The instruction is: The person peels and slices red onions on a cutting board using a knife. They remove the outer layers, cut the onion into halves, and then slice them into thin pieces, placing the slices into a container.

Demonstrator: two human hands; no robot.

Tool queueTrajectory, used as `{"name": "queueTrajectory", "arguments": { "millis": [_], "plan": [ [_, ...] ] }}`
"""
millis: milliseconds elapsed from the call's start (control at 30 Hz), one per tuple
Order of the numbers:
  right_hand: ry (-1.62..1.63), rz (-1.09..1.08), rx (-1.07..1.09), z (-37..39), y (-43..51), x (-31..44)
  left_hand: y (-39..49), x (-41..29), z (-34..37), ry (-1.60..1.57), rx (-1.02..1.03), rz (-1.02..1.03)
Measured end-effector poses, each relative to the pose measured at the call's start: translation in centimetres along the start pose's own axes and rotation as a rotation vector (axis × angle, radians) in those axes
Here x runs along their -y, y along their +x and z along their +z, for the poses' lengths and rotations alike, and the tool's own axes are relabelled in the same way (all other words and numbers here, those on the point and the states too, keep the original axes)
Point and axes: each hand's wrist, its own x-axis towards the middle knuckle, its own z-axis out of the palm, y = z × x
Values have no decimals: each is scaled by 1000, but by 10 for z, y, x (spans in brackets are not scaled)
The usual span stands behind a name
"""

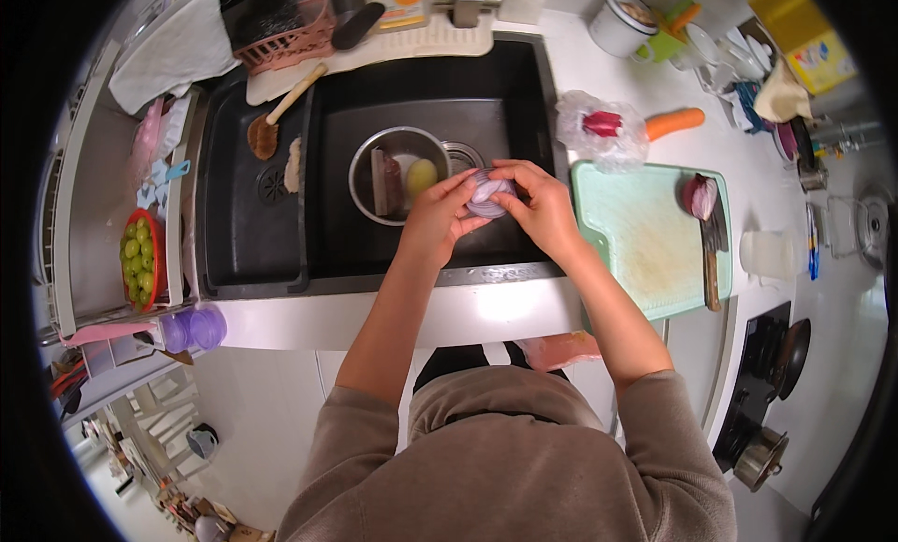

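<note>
Over the black sink [414, 258], both hands hold a piece of cut red onion [489, 193], its pale layers showing. My left hand [442, 216] grips it from the left, while my right hand [537, 205] pinches its right side with thumb and fingers. Beneath and to the left, a round metal bowl [361, 205] in the basin holds a yellowish peeled vegetable [421, 178] and a brown item I cannot make out. A mint-green cutting board [652, 247] lies right of the sink, bearing another piece of red onion [700, 197] and a wooden-handled knife [711, 261].
A carrot [675, 123] and a plastic bag [610, 146] lie behind the board. A wooden-handled brush [295, 96] rests in the left basin. Farther left stands a red bowl of green grapes [138, 261]. A white enamel mug [621, 26] stands at the back right.
</note>
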Motion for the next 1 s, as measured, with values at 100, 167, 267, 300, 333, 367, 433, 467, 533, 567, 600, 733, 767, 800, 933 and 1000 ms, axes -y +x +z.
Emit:
{"name": "queueTrajectory", "arguments": {
  "millis": [100, 167, 267, 300, 333, 367, 433, 467, 533, 567, 600, 733, 767, 800, 933, 1000],
  "plan": [
    [-67, -30, -77, -24, -23, 3, -7, 15, 26, 23, 35, -6],
    [-140, -91, -111, -42, -37, 1, -11, 24, 42, 41, 87, 10],
    [-96, -34, -108, -75, -56, 7, -18, 37, 68, 61, 147, 19],
    [-57, 2, -116, -84, -63, 8, -19, 42, 78, 78, 163, 15],
    [-41, 8, -141, -92, -71, 7, -20, 46, 87, 96, 179, 12],
    [-89, -20, -174, -100, -77, 6, -20, 50, 97, 99, 196, 15],
    [-193, -65, -238, -114, -91, 4, -20, 62, 116, 99, 231, 13],
    [-209, -55, -282, -119, -99, 6, -21, 67, 123, 96, 232, -5],
    [-171, 1, -313, -130, -113, 5, -22, 81, 142, 125, 188, 38],
    [-151, 27, -326, -135, -119, 4, -22, 88, 150, 138, 165, 61],
    [-145, 34, -363, -141, -124, 0, -22, 94, 157, 134, 181, 69],
    [-66, 138, -381, -161, -143, -19, -25, 114, 181, 153, 157, 52],
    [-25, 193, -362, -167, -146, -19, -25, 119, 185, 152, 159, 39],
    [14, 246, -342, -174, -148, -19, -24, 124, 188, 150, 162, 28],
    [79, 381, -236, -196, -156, -26, -17, 142, 191, 326, 169, 62],
    [100, 433, -188, -203, -160, -34, -16, 147, 197, 318, 164, 46]
  ]
}}
